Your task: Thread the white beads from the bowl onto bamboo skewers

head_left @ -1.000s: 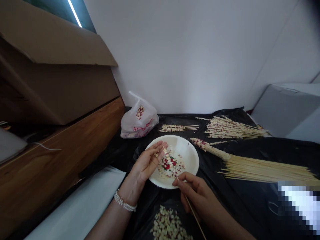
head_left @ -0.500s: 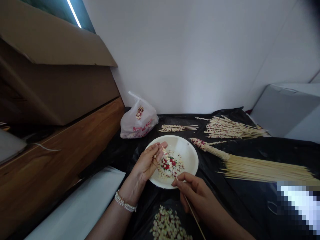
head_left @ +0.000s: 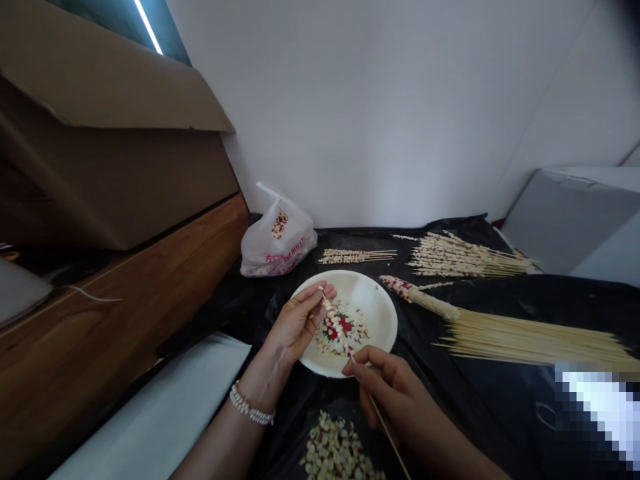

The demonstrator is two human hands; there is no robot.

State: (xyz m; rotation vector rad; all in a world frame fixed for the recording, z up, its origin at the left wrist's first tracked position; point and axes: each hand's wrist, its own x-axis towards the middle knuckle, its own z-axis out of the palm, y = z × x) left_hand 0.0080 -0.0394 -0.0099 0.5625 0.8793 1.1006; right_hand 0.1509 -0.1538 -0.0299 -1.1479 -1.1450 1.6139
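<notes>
My right hand (head_left: 387,387) grips a thin wooden skewer (head_left: 383,420), which slants up and left over the white bowl (head_left: 383,313). Small pale kernel-like pieces, some reddish, are threaded along its upper part. At the skewer's tip, the thumb and fingertips of my left hand (head_left: 300,320) pinch a small pale piece (head_left: 321,288); whether the tip has pierced it I cannot tell. Loose kernel-like pieces (head_left: 363,330) lie in the bowl, whose bottom has a red and green pattern. Nearer to me is a heap of pale kernel-like pieces (head_left: 335,447).
Behind the bowl stand a tied plastic bag (head_left: 277,243) and a small row of filled skewers (head_left: 350,256). To the right lie a bigger pile of filled skewers (head_left: 450,255) and a bundle of bare skewers (head_left: 530,337). Black sheeting (head_left: 480,393) covers the surface. A cardboard box (head_left: 125,173) stands left.
My left fingertips have moved slightly up to the skewer's tip, bringing the small pale piece there. My right hand and the skewer stay almost in place.
</notes>
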